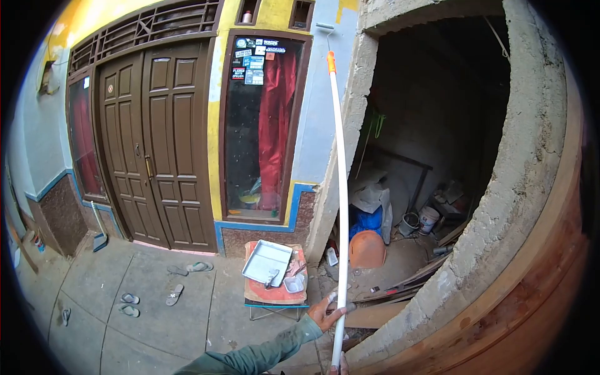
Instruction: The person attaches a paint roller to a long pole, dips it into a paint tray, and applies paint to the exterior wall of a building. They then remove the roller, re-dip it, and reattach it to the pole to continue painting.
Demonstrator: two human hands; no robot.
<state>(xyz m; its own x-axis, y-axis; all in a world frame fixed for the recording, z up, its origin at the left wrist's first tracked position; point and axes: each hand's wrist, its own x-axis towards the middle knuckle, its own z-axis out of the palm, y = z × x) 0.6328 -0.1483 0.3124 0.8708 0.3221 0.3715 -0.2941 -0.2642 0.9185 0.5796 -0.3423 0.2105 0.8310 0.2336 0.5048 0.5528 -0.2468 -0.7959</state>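
Observation:
A paint roller (pixel 325 26) with an orange handle (pixel 331 62) is fixed to the top of a long white pole (pixel 342 187). Its roller head is at the pale wall strip, beside the window and high up; whether it touches is hard to tell. My left hand (pixel 326 312), below a green sleeve, is wrapped around the lower pole. Lower down, at the bottom edge, only part of my right hand (pixel 340 369) shows, closed around the pole's end. A metal paint tray (pixel 253 273) with a small brush (pixel 271 277) lies on a low folding table nearby.
A white plastic tub (pixel 294 284) stands beside the paint tray on the cloth-covered table (pixel 255 294). Several sandals (pixel 129 309) lie on the concrete. To the right, a rough doorway (pixel 525 144) opens on a dark room with buckets (pixel 429 219) and planks. Brown double doors (pixel 153 144) are left.

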